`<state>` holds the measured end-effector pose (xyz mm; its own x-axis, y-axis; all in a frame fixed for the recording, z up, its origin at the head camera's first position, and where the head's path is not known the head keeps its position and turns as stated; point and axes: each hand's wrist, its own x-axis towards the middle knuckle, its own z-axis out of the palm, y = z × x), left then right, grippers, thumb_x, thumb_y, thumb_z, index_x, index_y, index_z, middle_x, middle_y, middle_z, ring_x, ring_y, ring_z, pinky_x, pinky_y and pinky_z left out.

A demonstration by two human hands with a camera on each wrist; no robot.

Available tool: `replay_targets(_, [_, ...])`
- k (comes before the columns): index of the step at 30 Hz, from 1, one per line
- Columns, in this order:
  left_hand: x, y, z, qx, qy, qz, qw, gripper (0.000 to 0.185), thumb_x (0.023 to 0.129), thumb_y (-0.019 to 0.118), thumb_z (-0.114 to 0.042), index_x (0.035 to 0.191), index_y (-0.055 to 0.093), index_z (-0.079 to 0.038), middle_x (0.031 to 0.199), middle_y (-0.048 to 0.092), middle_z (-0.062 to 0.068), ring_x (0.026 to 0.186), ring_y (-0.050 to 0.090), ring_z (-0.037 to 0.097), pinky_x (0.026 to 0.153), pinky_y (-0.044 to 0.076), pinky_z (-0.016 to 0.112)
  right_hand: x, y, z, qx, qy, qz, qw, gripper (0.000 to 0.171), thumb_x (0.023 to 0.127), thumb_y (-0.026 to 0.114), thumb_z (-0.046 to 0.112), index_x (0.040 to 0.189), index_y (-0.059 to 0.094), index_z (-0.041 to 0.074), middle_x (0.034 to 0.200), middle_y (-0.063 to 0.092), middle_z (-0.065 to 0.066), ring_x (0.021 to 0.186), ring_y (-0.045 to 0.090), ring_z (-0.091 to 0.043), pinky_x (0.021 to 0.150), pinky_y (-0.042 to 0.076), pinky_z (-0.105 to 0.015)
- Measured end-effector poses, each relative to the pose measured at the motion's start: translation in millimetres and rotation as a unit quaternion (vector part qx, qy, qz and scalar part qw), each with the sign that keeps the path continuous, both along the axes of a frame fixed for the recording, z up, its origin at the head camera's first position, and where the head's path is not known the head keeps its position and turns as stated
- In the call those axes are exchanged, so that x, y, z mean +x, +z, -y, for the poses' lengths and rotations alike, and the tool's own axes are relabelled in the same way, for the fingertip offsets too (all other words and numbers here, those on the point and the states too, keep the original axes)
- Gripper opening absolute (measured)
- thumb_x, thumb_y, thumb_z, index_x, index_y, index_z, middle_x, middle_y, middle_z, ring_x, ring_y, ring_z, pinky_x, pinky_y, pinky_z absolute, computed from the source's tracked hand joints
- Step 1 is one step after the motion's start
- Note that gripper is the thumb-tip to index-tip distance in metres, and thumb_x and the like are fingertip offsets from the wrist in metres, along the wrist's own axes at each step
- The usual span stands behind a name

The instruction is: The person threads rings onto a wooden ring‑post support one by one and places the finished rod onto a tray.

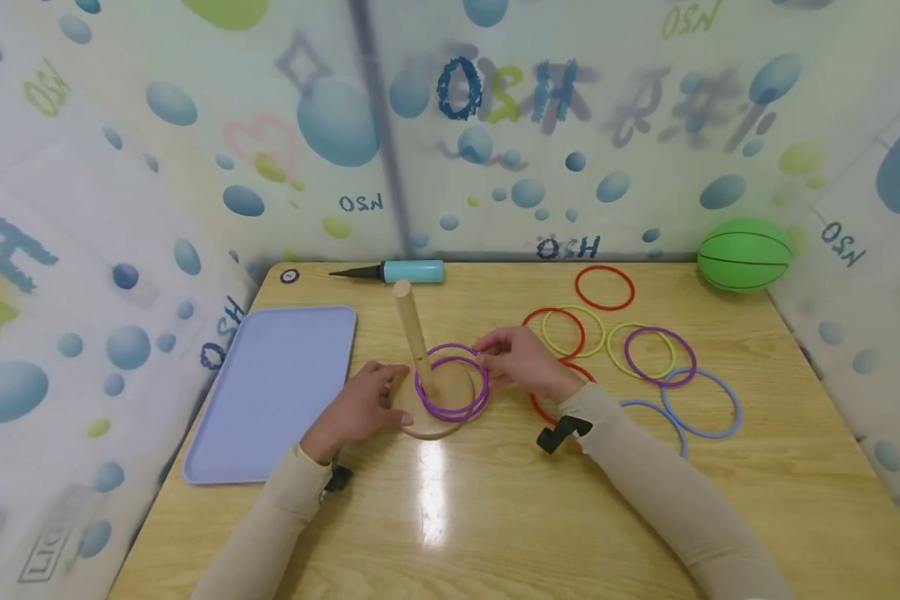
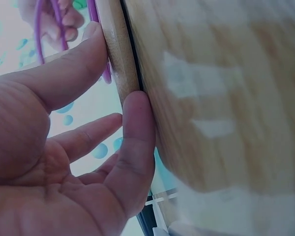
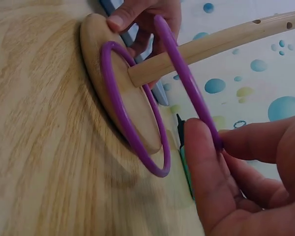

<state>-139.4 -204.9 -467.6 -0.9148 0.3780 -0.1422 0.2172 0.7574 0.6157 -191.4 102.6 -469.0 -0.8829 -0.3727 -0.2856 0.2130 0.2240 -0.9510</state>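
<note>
Encircling the wooden peg (image 1: pixel 412 333) above a second purple ring (image 3: pixel 130 125) lying on the round base (image 1: pixel 431 427), a purple ring (image 1: pixel 450 357) is pinched by the right hand (image 1: pixel 521 360) — the base's edge being touched by the left hand's (image 1: pixel 360 408) straight fingers — with loose coloured rings (image 1: pixel 648 350) beyond the right hand.

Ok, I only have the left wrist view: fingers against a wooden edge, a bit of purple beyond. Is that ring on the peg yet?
Observer: One purple ring lies on the wooden base, around the peg. A second purple ring, also around the peg, is pinched by the right hand.
Operator: What is my left hand doing?
Observer: The left hand touches the base's rim with its fingertips.
Operator: Any rings left?
Observer: Yes, several loose rings lie on the table, right of the base.
</note>
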Motion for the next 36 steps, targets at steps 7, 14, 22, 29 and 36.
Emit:
replay_targets(7, [-0.5, 0.7, 0, -0.005, -0.001, -0.001, 1.0000, 0.081, 0.081, 0.094, -0.025, 0.149, 0.056, -0.001, 0.130, 0.058, 0.023, 0.108, 0.067, 0.034, 0.093, 0.057, 0.048, -0.7, -9.2, 0, 0.056, 0.016, -0.025, 0.998, 0.020, 0.100, 0.072, 0.011, 0.119, 0.074, 0.005, 0.106, 0.072, -0.012, 0.090, 0.070, -0.019, 0.072, 0.065, -0.034])
replay_targets(14, [-0.8, 1.4, -2, -0.005, 0.003, 0.006, 1.0000, 0.081, 0.082, 0.093, -0.025, 0.149, 0.056, -0.001, 0.128, 0.058, 0.022, 0.108, 0.066, 0.034, 0.092, 0.057, 0.048, 0.4, -14.7, 3, 0.062, 0.011, -0.022, 0.998, 0.022, 0.096, 0.072, 0.004, 0.117, 0.073, -0.001, 0.101, 0.070, -0.014, 0.081, 0.069, -0.018, 0.068, 0.066, -0.036])
replay_targets(22, [0.3, 1.6, -3, -0.003, 0.008, 0.011, 0.9999, 0.081, 0.081, 0.094, -0.025, 0.149, 0.057, -0.003, 0.126, 0.058, 0.021, 0.108, 0.066, 0.033, 0.092, 0.057, 0.047, 0.9, -13.4, 3, 0.074, 0.013, -0.022, 0.997, 0.020, 0.096, 0.073, 0.003, 0.115, 0.073, -0.002, 0.098, 0.071, -0.013, 0.068, 0.069, -0.016, 0.064, 0.065, -0.033])
replay_targets(29, [0.6, 3.1, -3, -0.005, 0.011, 0.009, 0.9999, 0.080, 0.082, 0.093, -0.025, 0.150, 0.056, -0.003, 0.127, 0.058, 0.021, 0.110, 0.067, 0.034, 0.094, 0.056, 0.047, 1.6, -10.6, -4, 0.088, 0.028, -0.039, 0.995, 0.022, 0.095, 0.072, 0.005, 0.116, 0.073, 0.000, 0.098, 0.073, -0.012, 0.067, 0.068, -0.017, 0.063, 0.063, -0.031])
replay_targets(36, [0.6, 5.1, -4, -0.007, 0.012, 0.010, 0.9999, 0.080, 0.082, 0.093, -0.024, 0.150, 0.056, -0.003, 0.127, 0.057, 0.021, 0.111, 0.067, 0.035, 0.095, 0.057, 0.049, -3.2, -5.3, -29, 0.133, 0.032, -0.111, 0.984, 0.027, 0.095, 0.071, 0.014, 0.119, 0.075, 0.002, 0.095, 0.073, -0.008, 0.077, 0.066, -0.019, 0.067, 0.057, -0.028])
